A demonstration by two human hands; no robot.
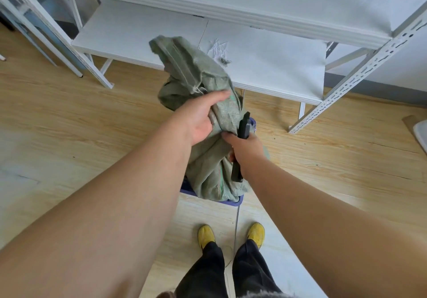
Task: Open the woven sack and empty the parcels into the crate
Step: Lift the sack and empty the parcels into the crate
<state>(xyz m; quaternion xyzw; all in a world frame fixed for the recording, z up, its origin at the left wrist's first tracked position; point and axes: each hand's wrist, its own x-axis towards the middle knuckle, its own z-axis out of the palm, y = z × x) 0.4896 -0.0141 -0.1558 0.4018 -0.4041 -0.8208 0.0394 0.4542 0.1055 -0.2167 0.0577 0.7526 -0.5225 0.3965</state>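
A green woven sack (pixel 196 78) hangs crumpled and upended over a blue crate (pixel 233 202) on the floor; only slivers of the crate's rim show around it. My left hand (pixel 201 117) grips the sack's upper fabric. My right hand (pixel 245 147) pinches the sack's middle fold and also holds a black tool (pixel 243 126) whose ends stick out above and below the fist. No parcels are visible; the sack hides the crate's inside.
A white metal shelving rack (pixel 254 50) stands just behind the sack, its low shelf carrying scraps of thread (pixel 220 51). A perforated rack leg (pixel 346 85) stands at the right. My yellow shoes (pixel 231 235) stand on the wooden floor in front of the crate.
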